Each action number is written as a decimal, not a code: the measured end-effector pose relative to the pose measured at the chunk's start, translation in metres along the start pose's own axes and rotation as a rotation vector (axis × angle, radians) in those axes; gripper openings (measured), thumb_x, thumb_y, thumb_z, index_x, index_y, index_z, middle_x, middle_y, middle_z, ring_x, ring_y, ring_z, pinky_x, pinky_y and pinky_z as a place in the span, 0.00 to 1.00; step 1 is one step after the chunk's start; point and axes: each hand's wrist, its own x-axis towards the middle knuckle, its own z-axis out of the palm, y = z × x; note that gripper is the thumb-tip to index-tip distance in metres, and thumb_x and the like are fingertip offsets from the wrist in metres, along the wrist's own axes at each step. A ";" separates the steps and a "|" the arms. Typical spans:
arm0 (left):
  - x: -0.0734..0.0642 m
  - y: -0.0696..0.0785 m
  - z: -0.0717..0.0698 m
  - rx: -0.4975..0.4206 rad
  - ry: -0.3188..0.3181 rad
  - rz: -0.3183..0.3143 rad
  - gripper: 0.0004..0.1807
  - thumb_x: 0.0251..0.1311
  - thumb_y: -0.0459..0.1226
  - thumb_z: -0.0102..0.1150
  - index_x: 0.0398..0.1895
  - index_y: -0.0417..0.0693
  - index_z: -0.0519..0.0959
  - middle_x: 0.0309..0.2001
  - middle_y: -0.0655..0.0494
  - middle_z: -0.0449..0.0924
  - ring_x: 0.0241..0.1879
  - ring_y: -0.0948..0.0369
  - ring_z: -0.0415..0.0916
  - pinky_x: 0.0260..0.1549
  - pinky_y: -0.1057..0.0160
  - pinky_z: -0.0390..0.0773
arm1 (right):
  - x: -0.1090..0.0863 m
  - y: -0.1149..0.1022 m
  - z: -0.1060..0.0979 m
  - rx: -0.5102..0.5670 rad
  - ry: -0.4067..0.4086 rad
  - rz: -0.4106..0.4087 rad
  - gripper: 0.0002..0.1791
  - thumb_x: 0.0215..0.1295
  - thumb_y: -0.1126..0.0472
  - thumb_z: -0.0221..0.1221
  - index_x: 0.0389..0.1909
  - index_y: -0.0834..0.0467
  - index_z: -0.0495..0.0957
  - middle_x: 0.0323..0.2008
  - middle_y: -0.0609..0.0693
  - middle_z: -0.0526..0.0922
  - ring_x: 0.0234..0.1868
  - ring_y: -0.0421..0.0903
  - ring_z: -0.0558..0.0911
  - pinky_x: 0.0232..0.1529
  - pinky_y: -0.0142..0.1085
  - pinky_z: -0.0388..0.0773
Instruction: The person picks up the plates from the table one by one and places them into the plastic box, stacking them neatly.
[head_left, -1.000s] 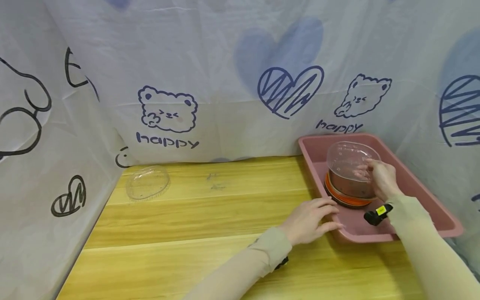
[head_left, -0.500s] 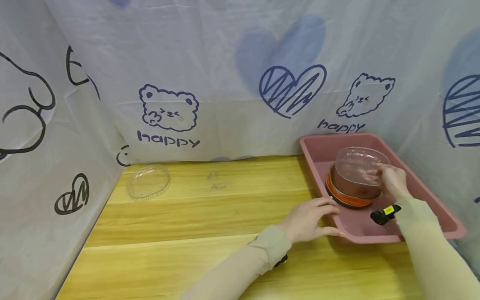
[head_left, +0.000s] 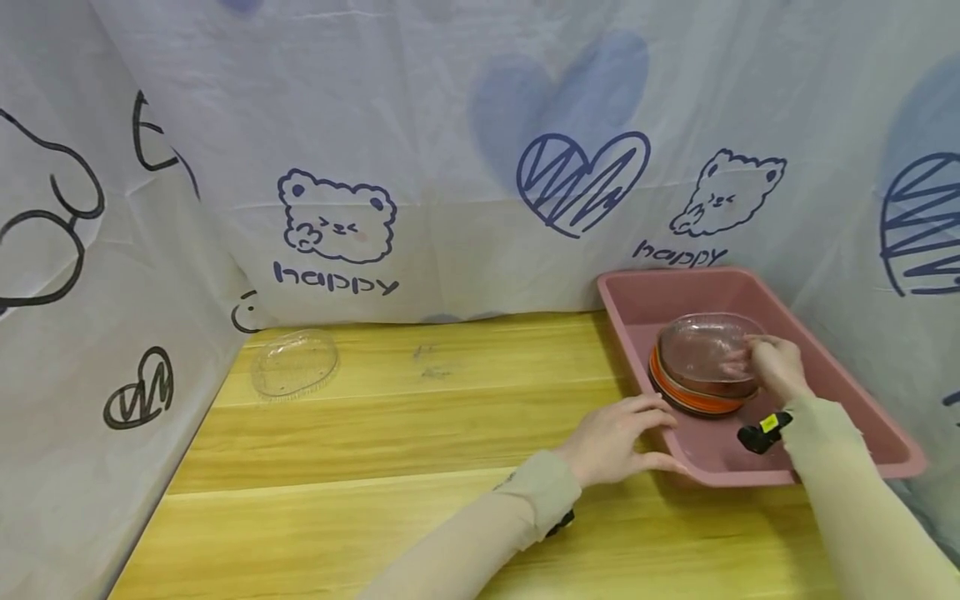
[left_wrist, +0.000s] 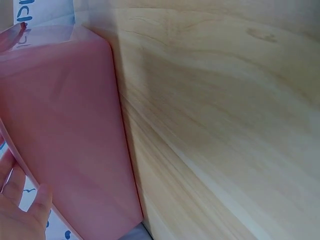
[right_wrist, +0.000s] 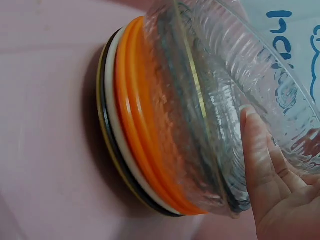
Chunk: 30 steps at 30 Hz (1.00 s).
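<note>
My right hand [head_left: 777, 367] pinches the rim of a clear plastic dish [head_left: 708, 346] with ribbed sides. The dish sits over a stack of round dishes in the pink tub [head_left: 750, 477]. Seen from the right wrist, the stack has an orange dish [right_wrist: 131, 100] with white and black edges [right_wrist: 111, 107] beneath it, and another clear piece with a gold rim [right_wrist: 197, 85] above. The thumb of the right hand [right_wrist: 275, 185] lies along the clear wall. My left hand [head_left: 611, 440] grips the tub's near left rim, its thumb against the outer wall in the left wrist view.
Another clear shallow plastic dish [head_left: 295, 364] lies on the wooden table [head_left: 360, 450] at the back left. White cloth [head_left: 450, 150] with blue drawings hangs behind and at both sides. The tub stands at the right, close to the cloth.
My right hand has lowered the clear dish down onto the stack, after a small shift right and back. The left hand has stayed at the tub's rim.
</note>
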 end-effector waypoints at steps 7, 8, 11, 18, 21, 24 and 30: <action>0.000 0.000 0.001 -0.021 -0.010 -0.024 0.30 0.61 0.63 0.60 0.62 0.61 0.78 0.67 0.67 0.72 0.71 0.69 0.67 0.69 0.75 0.68 | -0.004 0.001 0.000 -0.129 0.004 -0.032 0.34 0.78 0.57 0.31 0.74 0.77 0.48 0.25 0.34 0.82 0.25 0.34 0.87 0.35 0.23 0.83; 0.001 0.000 0.001 -0.020 -0.011 -0.026 0.30 0.61 0.63 0.60 0.62 0.61 0.77 0.67 0.68 0.72 0.71 0.69 0.67 0.69 0.74 0.68 | -0.004 0.001 0.000 -0.164 0.012 -0.034 0.34 0.78 0.56 0.31 0.74 0.77 0.50 0.25 0.34 0.81 0.25 0.34 0.87 0.35 0.22 0.81; 0.001 0.000 0.000 -0.021 -0.013 -0.025 0.30 0.61 0.62 0.60 0.62 0.61 0.77 0.67 0.68 0.72 0.71 0.69 0.67 0.69 0.74 0.67 | -0.003 0.001 0.001 -0.265 0.058 -0.050 0.33 0.77 0.55 0.32 0.73 0.75 0.55 0.24 0.35 0.82 0.24 0.32 0.86 0.43 0.28 0.81; 0.001 0.001 -0.001 -0.019 -0.029 -0.027 0.31 0.61 0.63 0.59 0.63 0.61 0.77 0.68 0.68 0.72 0.70 0.70 0.68 0.69 0.75 0.69 | -0.002 0.007 0.003 -0.495 0.234 -0.129 0.28 0.73 0.57 0.38 0.62 0.72 0.72 0.32 0.57 0.87 0.37 0.51 0.84 0.44 0.48 0.78; 0.002 0.001 -0.001 -0.020 -0.033 -0.032 0.31 0.61 0.63 0.59 0.63 0.61 0.77 0.68 0.68 0.71 0.71 0.69 0.67 0.69 0.74 0.68 | -0.001 0.008 0.003 -0.524 0.277 -0.135 0.28 0.72 0.57 0.38 0.61 0.72 0.73 0.47 0.70 0.82 0.49 0.66 0.79 0.44 0.51 0.76; 0.002 0.001 -0.001 -0.020 -0.034 -0.036 0.31 0.61 0.63 0.59 0.63 0.62 0.77 0.68 0.69 0.71 0.72 0.69 0.66 0.70 0.74 0.68 | -0.001 0.009 0.002 -0.528 0.282 -0.122 0.30 0.72 0.56 0.38 0.64 0.73 0.71 0.56 0.74 0.77 0.54 0.70 0.76 0.50 0.60 0.75; 0.002 0.001 0.000 -0.018 -0.027 -0.035 0.30 0.61 0.64 0.59 0.62 0.62 0.77 0.68 0.69 0.71 0.72 0.69 0.65 0.69 0.73 0.69 | 0.000 0.011 0.001 -0.543 0.271 -0.125 0.30 0.70 0.58 0.40 0.64 0.75 0.70 0.58 0.76 0.75 0.55 0.71 0.76 0.52 0.62 0.76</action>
